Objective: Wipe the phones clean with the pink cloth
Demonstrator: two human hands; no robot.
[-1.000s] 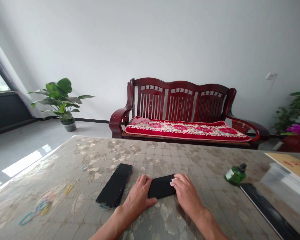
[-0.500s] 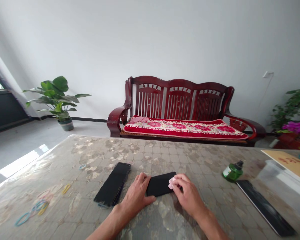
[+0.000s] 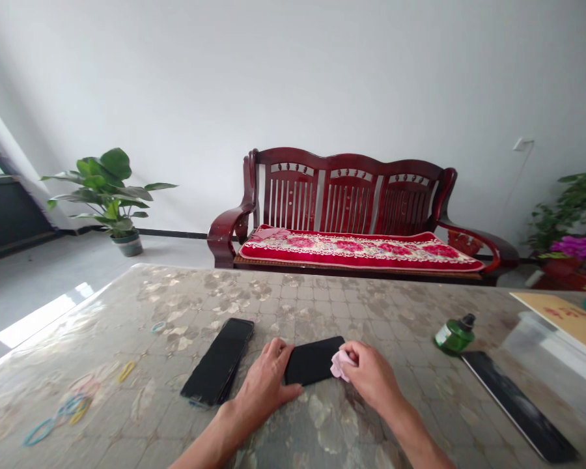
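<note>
Black phone [image 3: 315, 361] between 2 hands [image 3: 266, 378] [image 3: 371, 374]

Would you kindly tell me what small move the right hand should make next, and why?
Probably a light stroke leftward across the black phone between the hands: the right hand pinches a crumpled pink cloth at its right end, while the left hand holds its left end.

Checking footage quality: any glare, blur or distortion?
Head view, left: harsh light glares off the floor, with sheen along the tablecloth; head view, right: the box looks soft and stretched; head view, centre: the phone is dark, without strong glare.
</note>
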